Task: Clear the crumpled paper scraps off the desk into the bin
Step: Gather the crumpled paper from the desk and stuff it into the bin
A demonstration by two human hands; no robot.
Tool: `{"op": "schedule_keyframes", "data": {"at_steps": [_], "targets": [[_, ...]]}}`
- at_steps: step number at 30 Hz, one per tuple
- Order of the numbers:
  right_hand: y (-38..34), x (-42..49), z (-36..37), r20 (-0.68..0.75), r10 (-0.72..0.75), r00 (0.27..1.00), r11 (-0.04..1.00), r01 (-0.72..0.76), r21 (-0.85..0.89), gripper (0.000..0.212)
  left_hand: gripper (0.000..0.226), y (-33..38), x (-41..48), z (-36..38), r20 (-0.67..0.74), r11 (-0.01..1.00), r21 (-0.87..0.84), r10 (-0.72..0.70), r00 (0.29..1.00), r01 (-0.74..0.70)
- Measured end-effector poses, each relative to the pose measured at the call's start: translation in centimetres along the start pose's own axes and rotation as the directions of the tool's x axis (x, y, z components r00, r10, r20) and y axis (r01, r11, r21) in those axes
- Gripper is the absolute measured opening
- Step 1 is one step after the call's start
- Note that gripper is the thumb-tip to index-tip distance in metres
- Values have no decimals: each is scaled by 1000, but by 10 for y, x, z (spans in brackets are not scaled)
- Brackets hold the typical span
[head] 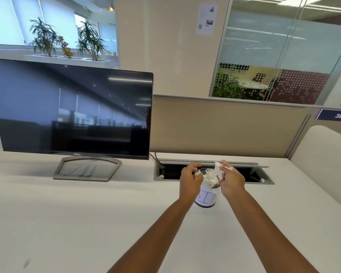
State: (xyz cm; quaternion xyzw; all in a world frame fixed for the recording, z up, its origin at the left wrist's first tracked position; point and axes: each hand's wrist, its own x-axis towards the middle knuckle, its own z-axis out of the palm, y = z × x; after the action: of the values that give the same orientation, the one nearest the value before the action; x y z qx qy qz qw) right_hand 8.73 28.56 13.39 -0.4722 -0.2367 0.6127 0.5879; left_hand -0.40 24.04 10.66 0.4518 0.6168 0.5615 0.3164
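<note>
Heaped in the small white bin [206, 200] (marked "BIN") are crumpled paper scraps [211, 178]; the bin is set on the desk [87, 223] before an open cable hatch [250, 174]. Just above its rim, a further scrap [218, 170] is gripped by the curled fingers of the right hand [231, 182], and a small piece [197, 173] is pinched by the left hand [190, 182]. A dark monitor [73, 113] is seen at left.

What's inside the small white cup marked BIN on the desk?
Crumpled white paper scraps heap up to the rim of the small white cup. The left hand and right hand cover parts of its rim; anything lower down is hidden.
</note>
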Motion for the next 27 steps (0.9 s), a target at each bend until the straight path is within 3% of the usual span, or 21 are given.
{"op": "schedule_keyframes", "data": {"at_steps": [4, 8, 11, 14, 17, 21, 22, 23, 25, 27], "targets": [[2, 23, 6, -25, -100, 995, 993, 98, -72, 33, 32, -2, 12, 19, -24, 994, 73, 78, 997, -76], [11, 39, 7, -57, -287, 956, 929, 263, -261, 27, 34, -11, 23, 29, -31, 983, 156, 105, 994, -99], [20, 46, 2, 52, -433, 900, 799, 410, -441, 25, 37, -20, 29, 35, 13, 973, 202, 110, 994, -110], [33, 51, -8, 300, -550, 779, 573, 613, -543, 22, 39, -26, 28, 40, 33, 954, 272, 123, 992, -127], [45, 57, -15, 481, -531, 698, 392, 705, -591, 22, 33, -32, 23, 44, 30, 950, 255, 176, 984, -178], [56, 57, -19, 533, -352, 769, 456, 638, -620, 21, 28, -42, 19, 45, 73, 923, 292, 240, 968, -251], [57, 56, -20, 562, -327, 760, 428, 649, -629, 23, 27, -45, 20, 45, 79, 905, 331, 257, 963, -268], [56, 56, -21, 621, -303, 723, 327, 691, -644, 25, 25, -50, 21, 42, 85, 883, 372, 276, 957, -288], [57, 59, -24, 735, -228, 638, 26, 759, -651, 35, 27, -59, 22, 35, 110, 902, 355, 221, 969, -246], [56, 58, -26, 778, -143, 612, -182, 756, -629, 43, 36, -62, 19, 29, 181, 885, 390, 198, 964, -254]]}}
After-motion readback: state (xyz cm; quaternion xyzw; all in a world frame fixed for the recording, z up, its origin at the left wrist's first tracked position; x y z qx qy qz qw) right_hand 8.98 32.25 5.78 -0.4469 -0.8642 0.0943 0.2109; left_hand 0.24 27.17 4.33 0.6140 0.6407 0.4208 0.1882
